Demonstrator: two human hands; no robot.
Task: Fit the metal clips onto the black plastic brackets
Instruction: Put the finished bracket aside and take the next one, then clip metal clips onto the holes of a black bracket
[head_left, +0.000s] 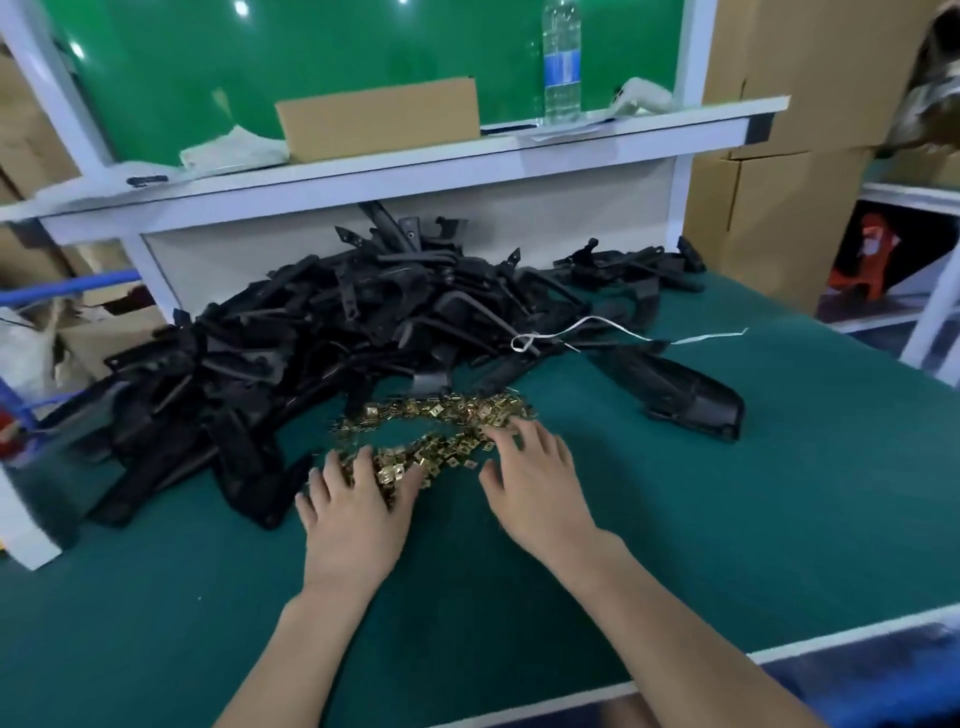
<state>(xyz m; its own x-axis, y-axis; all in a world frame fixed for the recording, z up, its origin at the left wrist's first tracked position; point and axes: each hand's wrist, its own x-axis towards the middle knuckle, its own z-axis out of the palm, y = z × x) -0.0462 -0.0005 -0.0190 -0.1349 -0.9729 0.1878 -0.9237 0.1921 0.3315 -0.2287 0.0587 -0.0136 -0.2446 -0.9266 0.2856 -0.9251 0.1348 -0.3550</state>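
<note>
**Both hands flat on the clip pile**

My bare forearms reached out over the green table mat. My left hand lay palm down with fingers spread and relaxed on the near left edge of the brass-coloured metal clips, grasping nothing. My right hand was likewise released, its straight fingertips touching the near right edge. The clips lay in a loose scatter stretched left to right; which way single clips faced, I could not tell. Just behind them sat the heap of black plastic brackets, tangled in every direction. One lone bracket lay to the right, its long axis running from far left to near right. A white string trailed across the heap.
</note>
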